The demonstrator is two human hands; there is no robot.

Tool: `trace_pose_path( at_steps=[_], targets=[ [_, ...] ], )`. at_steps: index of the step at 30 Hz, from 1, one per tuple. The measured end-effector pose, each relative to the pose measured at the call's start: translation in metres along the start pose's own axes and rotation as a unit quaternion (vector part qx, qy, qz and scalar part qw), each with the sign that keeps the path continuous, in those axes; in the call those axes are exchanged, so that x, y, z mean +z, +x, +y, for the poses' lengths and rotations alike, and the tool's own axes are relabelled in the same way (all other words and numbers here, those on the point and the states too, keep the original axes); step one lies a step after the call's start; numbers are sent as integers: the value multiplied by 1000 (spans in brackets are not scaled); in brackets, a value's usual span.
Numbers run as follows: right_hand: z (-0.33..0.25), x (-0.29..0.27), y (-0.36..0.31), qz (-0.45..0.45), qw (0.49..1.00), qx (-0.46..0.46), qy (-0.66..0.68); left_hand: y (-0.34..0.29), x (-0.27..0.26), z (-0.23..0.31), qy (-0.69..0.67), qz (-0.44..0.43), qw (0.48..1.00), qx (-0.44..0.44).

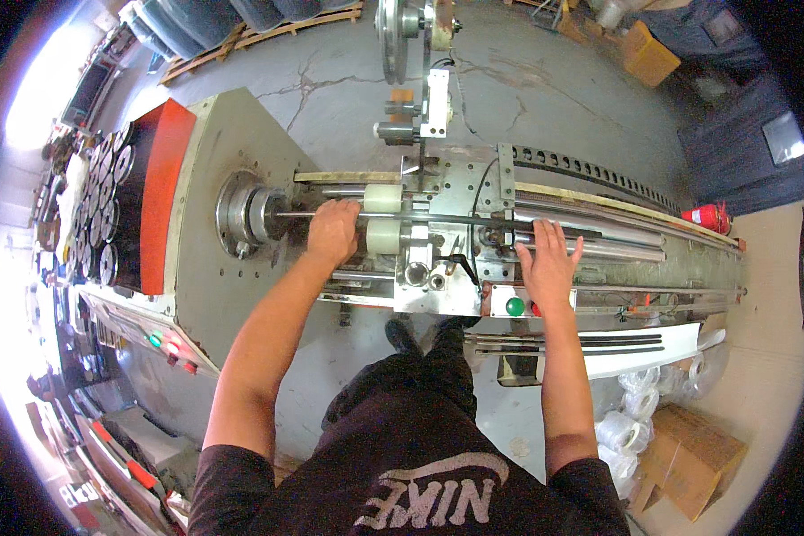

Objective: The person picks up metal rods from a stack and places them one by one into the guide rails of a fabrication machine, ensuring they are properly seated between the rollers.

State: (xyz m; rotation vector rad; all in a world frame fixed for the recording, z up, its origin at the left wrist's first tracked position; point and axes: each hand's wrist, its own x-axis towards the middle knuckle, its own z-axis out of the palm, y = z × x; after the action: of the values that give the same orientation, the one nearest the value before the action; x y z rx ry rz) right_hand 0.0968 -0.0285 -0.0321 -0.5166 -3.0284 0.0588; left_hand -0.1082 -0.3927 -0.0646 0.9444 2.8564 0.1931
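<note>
A thin metal rod (295, 214) runs sideways from the round chuck (268, 214) of a lathe-like machine. My left hand (332, 230) is closed round this rod, just left of a pair of white rollers (383, 237). To the right, the line of the rod continues as a dark section (456, 218) across the metal carriage (460, 183). My right hand (549, 263) lies with fingers stretched and apart over the bars at the carriage's right side. Whether its fingertips touch the dark bar (590, 233) I cannot tell. Below that hand is a green button (515, 306) on a panel.
A grey machine housing (232, 134) stands at the left, with stacked black cylinders (107, 205) beyond it. Several dark rods (590, 342) lie on a white sheet at the near right, beside plastic-wrapped rolls (623, 431) and a cardboard box (692, 457). A wheel assembly (393, 45) rises behind the carriage.
</note>
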Motion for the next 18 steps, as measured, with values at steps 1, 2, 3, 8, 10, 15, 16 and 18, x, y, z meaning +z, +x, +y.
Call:
trace_pose_path(
  at_steps=[1,2,3,8,10,15,16,18],
  targets=[
    [-3,2,0,1,1000,-8,12,1,0,1,-7,5,1000,7],
    [-9,2,0,2,1000,-9,14,0,2,0,-11,14,1000,18],
    [-17,2,0,3,1000,-10,15,0,4,-1,-16,22,999,27],
    [-49,-2,4,-20,999,-7,43,0,1,-13,-40,16,997,59],
    [-54,0,4,-9,999,-2,50,5,-8,-17,-29,-63,997,20],
    [-60,12,6,53,997,-9,49,-4,-8,-63,-21,-72,997,2],
    [-61,17,6,66,997,-14,48,-6,-10,-66,-11,-78,997,-17],
    [-65,16,7,95,993,-12,63,-10,-3,-84,-19,-79,996,-25]
  ],
)
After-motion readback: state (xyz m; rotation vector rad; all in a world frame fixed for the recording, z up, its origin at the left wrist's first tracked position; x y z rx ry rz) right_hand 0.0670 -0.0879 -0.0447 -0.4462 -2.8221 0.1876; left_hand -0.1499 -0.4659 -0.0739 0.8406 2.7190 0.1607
